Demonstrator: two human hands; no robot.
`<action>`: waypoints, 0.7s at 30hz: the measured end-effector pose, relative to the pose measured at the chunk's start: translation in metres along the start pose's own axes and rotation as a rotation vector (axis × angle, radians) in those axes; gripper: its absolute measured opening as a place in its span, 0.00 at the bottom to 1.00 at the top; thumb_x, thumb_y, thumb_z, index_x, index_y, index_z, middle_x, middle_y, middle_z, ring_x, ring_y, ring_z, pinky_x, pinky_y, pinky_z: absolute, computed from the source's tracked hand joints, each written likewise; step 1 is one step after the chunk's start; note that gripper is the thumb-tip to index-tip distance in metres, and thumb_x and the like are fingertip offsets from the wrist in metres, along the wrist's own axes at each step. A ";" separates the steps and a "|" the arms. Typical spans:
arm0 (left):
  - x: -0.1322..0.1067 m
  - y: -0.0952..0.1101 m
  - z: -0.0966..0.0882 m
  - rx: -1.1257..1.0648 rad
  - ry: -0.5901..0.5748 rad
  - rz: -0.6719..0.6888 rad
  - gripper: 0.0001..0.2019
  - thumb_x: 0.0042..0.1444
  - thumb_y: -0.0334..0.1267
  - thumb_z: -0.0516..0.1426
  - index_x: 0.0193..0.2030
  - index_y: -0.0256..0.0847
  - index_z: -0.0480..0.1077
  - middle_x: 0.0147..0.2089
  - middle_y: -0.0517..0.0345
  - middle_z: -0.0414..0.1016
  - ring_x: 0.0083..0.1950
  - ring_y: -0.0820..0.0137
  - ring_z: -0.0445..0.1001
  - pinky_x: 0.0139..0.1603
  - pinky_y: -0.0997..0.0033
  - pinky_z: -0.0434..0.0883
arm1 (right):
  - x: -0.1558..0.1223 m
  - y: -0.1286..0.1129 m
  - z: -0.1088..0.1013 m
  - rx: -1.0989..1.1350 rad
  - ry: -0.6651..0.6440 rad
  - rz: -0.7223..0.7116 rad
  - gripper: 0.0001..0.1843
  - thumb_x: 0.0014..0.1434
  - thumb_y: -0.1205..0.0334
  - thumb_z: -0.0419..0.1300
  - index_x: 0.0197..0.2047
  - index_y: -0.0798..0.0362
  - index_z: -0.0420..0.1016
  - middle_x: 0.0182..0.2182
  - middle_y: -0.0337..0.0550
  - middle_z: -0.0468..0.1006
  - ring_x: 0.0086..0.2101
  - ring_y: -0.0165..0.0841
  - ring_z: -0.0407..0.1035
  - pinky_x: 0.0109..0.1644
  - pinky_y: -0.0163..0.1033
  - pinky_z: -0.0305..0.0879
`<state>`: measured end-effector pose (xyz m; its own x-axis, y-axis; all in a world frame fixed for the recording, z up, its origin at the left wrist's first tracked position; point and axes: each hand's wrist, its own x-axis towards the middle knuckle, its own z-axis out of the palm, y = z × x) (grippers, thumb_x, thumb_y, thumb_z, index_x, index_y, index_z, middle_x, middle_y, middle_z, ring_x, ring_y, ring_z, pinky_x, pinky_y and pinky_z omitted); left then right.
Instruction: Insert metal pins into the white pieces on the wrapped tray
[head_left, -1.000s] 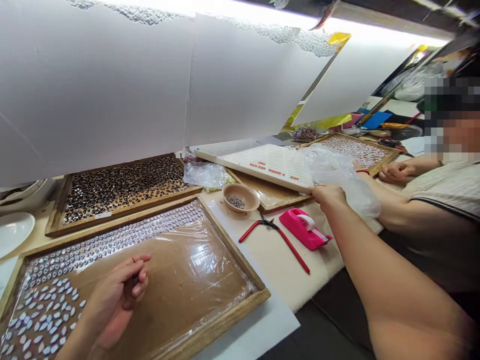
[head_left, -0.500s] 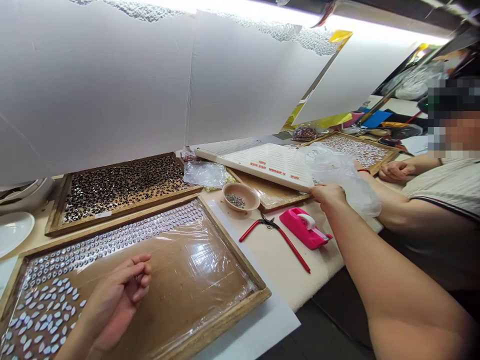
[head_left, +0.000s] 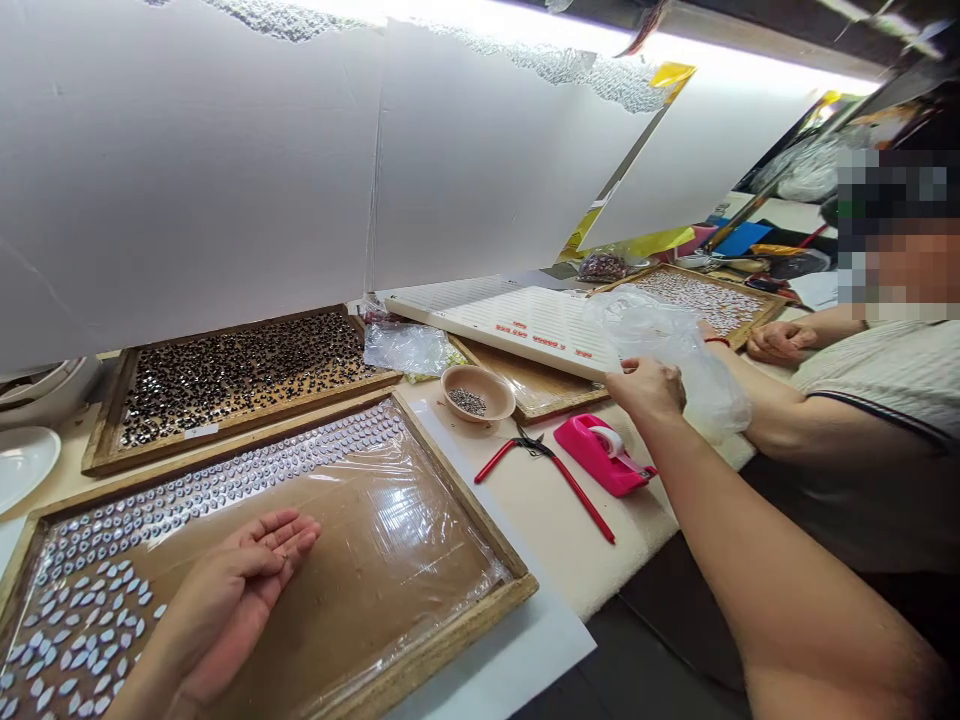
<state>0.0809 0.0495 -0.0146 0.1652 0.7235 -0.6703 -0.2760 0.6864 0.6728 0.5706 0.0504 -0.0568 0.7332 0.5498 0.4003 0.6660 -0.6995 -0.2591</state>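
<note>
My left hand (head_left: 244, 590) hovers above a wooden-framed tray (head_left: 480, 610) covered in clear film, palm turned up and fingers stretched out. Nothing is visible in it. Rows of small round pale stones (head_left: 247, 470) line the tray's far side, and leaf-shaped pale stones (head_left: 82, 635) lie loose at its near left. At the right, my right hand (head_left: 649, 388) is closed at the front corner of a white ridged board (head_left: 480, 310) bearing small red pieces. Its fingertips are partly hidden. A clear plastic bag (head_left: 660, 340) is right behind that hand.
A small bowl of metal bits (head_left: 478, 393), red-handled cutters (head_left: 540, 455) and a pink tape dispenser (head_left: 600, 455) lie between my hands. A tray of dark stones (head_left: 247, 375) stands behind. A co-worker's arm (head_left: 780, 410) reaches in at right.
My left hand's fingers have uncurled and stretched to the right. My right hand stays at the board's corner. The whole view has shifted slightly.
</note>
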 end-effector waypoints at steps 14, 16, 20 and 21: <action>-0.003 -0.002 -0.001 0.043 -0.082 -0.014 0.15 0.54 0.18 0.48 0.48 0.24 0.63 0.46 0.31 0.73 0.47 0.58 0.75 0.46 0.69 0.75 | -0.167 -0.166 -0.063 0.762 -0.429 -0.975 0.09 0.57 0.69 0.52 0.36 0.54 0.73 0.32 0.43 0.74 0.33 0.30 0.67 0.38 0.35 0.63; -0.003 -0.002 -0.002 0.049 -0.095 -0.018 0.13 0.55 0.19 0.48 0.47 0.25 0.64 0.45 0.32 0.74 0.45 0.60 0.76 0.46 0.69 0.75 | -0.192 -0.189 -0.068 0.767 -0.559 -1.130 0.08 0.56 0.69 0.53 0.37 0.54 0.73 0.32 0.42 0.73 0.33 0.29 0.66 0.37 0.34 0.62; 0.000 -0.002 -0.007 0.033 -0.163 0.012 0.10 0.54 0.20 0.51 0.41 0.27 0.69 0.41 0.40 0.76 0.40 0.66 0.77 0.43 0.72 0.75 | -0.220 -0.224 -0.073 0.730 -0.644 -1.327 0.08 0.57 0.66 0.53 0.37 0.53 0.73 0.33 0.42 0.72 0.33 0.29 0.65 0.35 0.33 0.60; 0.001 -0.002 -0.008 0.023 -0.187 0.026 0.10 0.53 0.20 0.51 0.39 0.28 0.70 0.40 0.42 0.76 0.38 0.68 0.77 0.42 0.73 0.75 | -0.222 -0.230 -0.074 0.716 -0.654 -1.365 0.07 0.57 0.66 0.53 0.37 0.53 0.73 0.33 0.42 0.72 0.32 0.29 0.64 0.34 0.33 0.59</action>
<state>0.0741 0.0481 -0.0195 0.3324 0.7405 -0.5841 -0.2607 0.6673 0.6976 0.2442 0.0553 -0.0213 -0.5901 0.7521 0.2934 0.6096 0.6534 -0.4488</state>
